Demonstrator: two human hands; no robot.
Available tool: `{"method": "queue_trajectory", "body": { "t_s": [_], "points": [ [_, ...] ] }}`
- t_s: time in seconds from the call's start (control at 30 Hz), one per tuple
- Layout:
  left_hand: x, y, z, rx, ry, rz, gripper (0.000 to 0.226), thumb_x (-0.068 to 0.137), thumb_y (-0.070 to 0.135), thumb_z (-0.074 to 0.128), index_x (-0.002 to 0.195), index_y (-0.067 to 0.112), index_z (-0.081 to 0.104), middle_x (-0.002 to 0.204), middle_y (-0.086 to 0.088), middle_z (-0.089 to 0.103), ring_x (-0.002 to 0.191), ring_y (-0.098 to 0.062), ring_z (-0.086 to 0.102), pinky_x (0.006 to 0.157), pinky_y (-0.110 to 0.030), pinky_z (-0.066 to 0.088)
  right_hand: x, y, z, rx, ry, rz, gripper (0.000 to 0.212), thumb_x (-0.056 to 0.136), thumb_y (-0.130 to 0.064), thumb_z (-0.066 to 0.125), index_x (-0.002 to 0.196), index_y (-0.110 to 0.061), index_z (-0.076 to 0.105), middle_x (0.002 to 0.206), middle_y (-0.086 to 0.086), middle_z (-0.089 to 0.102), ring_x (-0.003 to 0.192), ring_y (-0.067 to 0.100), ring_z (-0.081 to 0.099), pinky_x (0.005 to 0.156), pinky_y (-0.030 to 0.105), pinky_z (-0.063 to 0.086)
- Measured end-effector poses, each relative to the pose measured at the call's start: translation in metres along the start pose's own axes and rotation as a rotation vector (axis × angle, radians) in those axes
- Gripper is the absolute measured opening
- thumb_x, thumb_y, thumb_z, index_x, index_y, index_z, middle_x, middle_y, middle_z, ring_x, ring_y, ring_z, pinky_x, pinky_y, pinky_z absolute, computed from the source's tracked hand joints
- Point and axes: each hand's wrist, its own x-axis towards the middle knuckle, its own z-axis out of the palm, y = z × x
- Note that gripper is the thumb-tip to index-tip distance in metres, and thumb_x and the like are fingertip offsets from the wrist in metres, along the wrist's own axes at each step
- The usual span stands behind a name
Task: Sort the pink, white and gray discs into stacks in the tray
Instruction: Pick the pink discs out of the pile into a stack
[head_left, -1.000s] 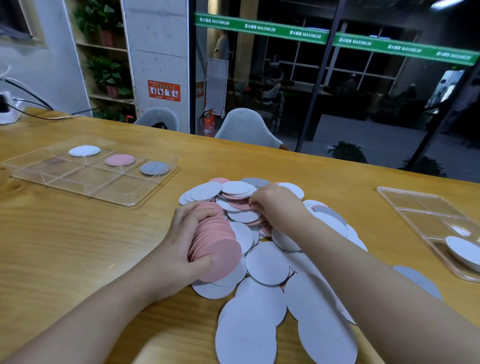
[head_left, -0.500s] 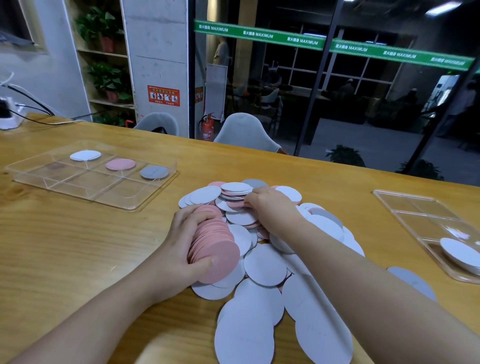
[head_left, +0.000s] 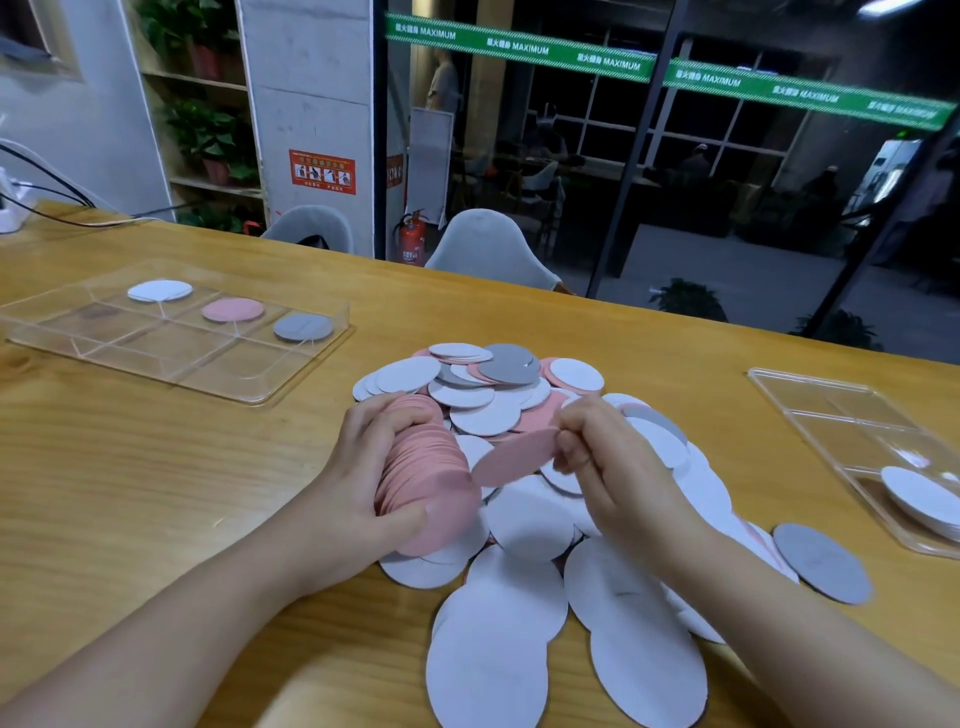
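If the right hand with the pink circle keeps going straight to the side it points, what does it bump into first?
Most likely the stack of pink discs gripped by the left hand. The right hand pinches a single pink disc whose edge points at it, though depth is hard to judge.

Right tray (head_left: 852, 415) cut by frame edge, lower discs (head_left: 524, 525) buried under pile

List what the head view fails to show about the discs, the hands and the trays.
- Pile: the discs underneath are covered by the top ones, so no colour count is possible.
- Pink stack: the left hand wraps it; its number of discs is unreadable.
- Right tray: cut off by the right edge; only white discs show.
- Right hand: its curled fingers hide where they pinch the pink disc.
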Motion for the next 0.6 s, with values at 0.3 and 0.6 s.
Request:
{"method": "queue_trajectory", "body": {
  "t_s": [0.3,0.6],
  "points": [
    [-0.001,0.005,-0.002,-0.021,-0.003,-0.030,0.085,0.047,0.091,0.050,0.120,0.054,0.028,0.131,0.041,0.006,0.123,0.029,0.007,0.089,0.011,0.011,-0.011,-0.017,0.026,0.037,-0.105,0.009,0.004,0.084,-0.030,0.043,0.082,-0.032,0.045,0.076,-0.013,0.048,0.072,0.001,0.047,0.062,0.018,0.040],
    [-0.001,0.005,-0.001,-0.012,-0.003,-0.020,0.069,0.056,0.063,0.059,0.118,0.054,0.030,0.127,0.043,0.009,0.121,0.028,0.013,0.088,0.010,0.013,0.005,-0.004,0.022,-0.010,-0.059,-0.050,0.019,0.087,-0.028,0.054,0.083,-0.013,0.065,0.074,-0.010,0.059,0.070,-0.002,0.048,0.064,0.007,0.038]
  ]
}}
